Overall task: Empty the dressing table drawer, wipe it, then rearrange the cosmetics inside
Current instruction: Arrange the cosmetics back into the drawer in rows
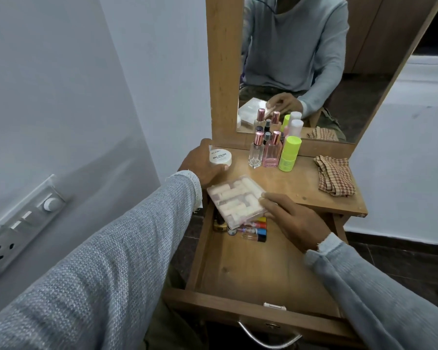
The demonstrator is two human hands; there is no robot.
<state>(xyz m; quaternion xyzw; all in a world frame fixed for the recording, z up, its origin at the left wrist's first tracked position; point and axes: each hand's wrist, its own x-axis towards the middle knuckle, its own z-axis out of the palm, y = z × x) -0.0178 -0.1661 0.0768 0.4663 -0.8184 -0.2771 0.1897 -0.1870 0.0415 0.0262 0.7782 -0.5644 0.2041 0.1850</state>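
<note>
While the drawer stands pulled out below me, my left hand curls round the white jar at the back left of the tabletop, fingers wrapped about its side and thumb under its near edge, as if setting it down out of the way. My right hand holds the clear box of pale tubes by its near right corner, fingers laid fairly straight along its edge with the thumb underneath, and tilts it over the table's front lip, half above the drawer, so I judge it is on its way out. Emptying looks unfinished: small bottles with coloured caps lie together at the drawer's far end, partly beneath the box, while the near part shows bare wood. Perfume bottles and a green bottle stand grouped by the mirror, leaving room in front. Ready for wiping, the checked cloth lies folded at the right.
</note>
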